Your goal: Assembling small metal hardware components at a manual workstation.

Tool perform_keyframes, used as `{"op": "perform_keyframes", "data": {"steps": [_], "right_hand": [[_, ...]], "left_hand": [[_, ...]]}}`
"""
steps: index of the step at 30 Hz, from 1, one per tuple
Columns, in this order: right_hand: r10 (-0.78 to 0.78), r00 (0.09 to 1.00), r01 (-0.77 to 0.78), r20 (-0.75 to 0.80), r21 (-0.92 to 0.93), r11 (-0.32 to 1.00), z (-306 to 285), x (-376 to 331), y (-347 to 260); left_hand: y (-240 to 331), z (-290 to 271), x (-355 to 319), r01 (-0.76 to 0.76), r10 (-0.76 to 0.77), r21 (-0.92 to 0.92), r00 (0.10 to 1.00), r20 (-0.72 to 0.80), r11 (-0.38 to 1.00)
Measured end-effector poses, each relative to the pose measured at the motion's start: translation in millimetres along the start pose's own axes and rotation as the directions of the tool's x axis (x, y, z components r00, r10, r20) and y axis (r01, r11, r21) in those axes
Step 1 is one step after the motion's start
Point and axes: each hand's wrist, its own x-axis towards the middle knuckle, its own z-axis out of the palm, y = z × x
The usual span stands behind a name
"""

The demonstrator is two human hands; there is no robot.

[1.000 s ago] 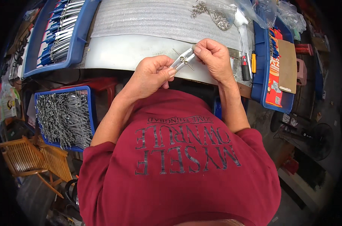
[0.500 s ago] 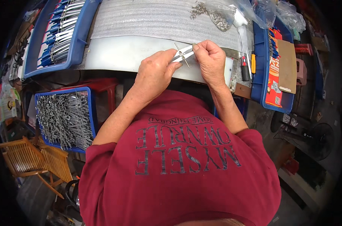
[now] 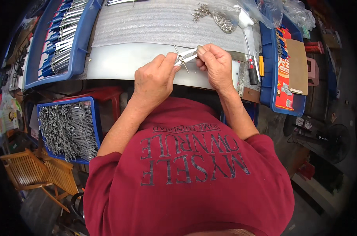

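Over the table's near edge, a silver metal tool (image 3: 188,57) with two slim arms and a thin rod crossing its middle is held between my hands. My left hand (image 3: 154,78) is closed around its left end, thumb and fingers pinching it just beside the rod. At the other end, my right hand (image 3: 217,66) has thumb and forefinger pressed together at the arm tips. Whether a small part is also in that pinch cannot be seen. The tool's left end is hidden inside my left hand.
A blue tray (image 3: 81,47) of blue-and-silver tools stands at left; below it, a blue crate (image 3: 96,122) holds many grey metal parts. Small metal pieces (image 3: 225,23) lie in plastic at the back. Two screwdrivers (image 3: 252,70) (image 3: 261,65) lie by the right-hand blue bin (image 3: 267,59).
Both hands and the tool have shifted slightly left. The tool's tilt has changed a little, and its two arms show more clearly apart. Both hands keep their hold.
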Motion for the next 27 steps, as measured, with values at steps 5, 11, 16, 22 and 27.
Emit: {"op": "perform_keyframes", "data": {"steps": [5,11,16,22,27], "right_hand": [[0.012,1.0,-0.013,0.014,0.047,0.999,-9.0,0.9,2.7],[0.007,0.999,-0.009,0.039,0.053,0.999,-11.6,3.3,1.8],[0.004,0.992,0.002,0.123,-0.049,0.999,-12.2,4.1,1.0],[-0.049,0.998,0.052,0.045,-0.075,0.996,-9.0,2.0,5.3],[-0.06,0.998,0.059,-0.033,-0.048,0.997,-10.2,3.0,5.8]], "left_hand": [[0.2,-4.0,0.5,0.0,0.0,-0.001,1.0,0.013,1.0],[-0.2,-4.0,3.2,0.0,0.001,-0.018,0.999,0.035,1.0],[1.5,-5.6,7.8,-0.029,0.029,-0.005,0.998,0.064,1.0],[-0.7,-1.4,11.8,-0.069,0.07,-0.018,0.994,0.079,0.997],[0.2,2.2,16.4,-0.009,0.022,-0.093,0.99,0.138,0.996]]}}
